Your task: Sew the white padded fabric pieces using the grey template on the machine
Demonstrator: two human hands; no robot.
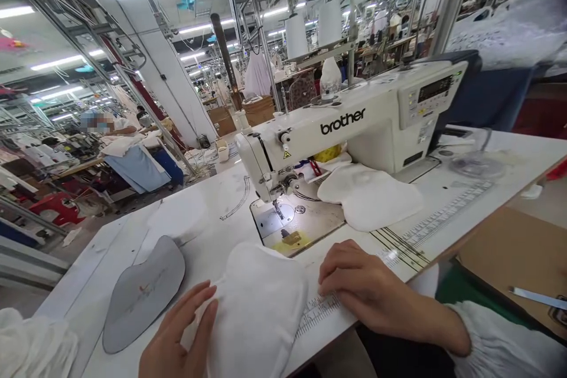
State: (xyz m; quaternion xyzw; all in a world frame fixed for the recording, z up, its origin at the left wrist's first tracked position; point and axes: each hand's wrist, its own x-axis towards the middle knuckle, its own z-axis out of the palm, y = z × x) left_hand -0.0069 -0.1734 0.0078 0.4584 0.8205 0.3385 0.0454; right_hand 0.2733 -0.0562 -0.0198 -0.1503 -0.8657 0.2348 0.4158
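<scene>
A padded white fabric piece (261, 307) with a rounded, lobed outline lies at the table's front, below the sewing machine's needle area. My left hand (181, 331) is at its left edge, thumb and fingers apart, fingertips at the cloth. To the right of the piece, my right hand (367, 286) rests over the printed ruler with its fingers curled together; whatever may be between them is hidden. The white sewing machine (328, 130) has its lamp lit over the presser foot (279, 209). Another white fabric piece (372, 195) lies under the machine's arm.
A grey curved template (146, 295) lies on the left of the table (522, 156). White fabric pieces (35, 345) are piled at the lower left. Thread cones (296, 35) stand behind the machine. A cardboard box (514, 260) is at the right, and a person (119, 124) sits farther back.
</scene>
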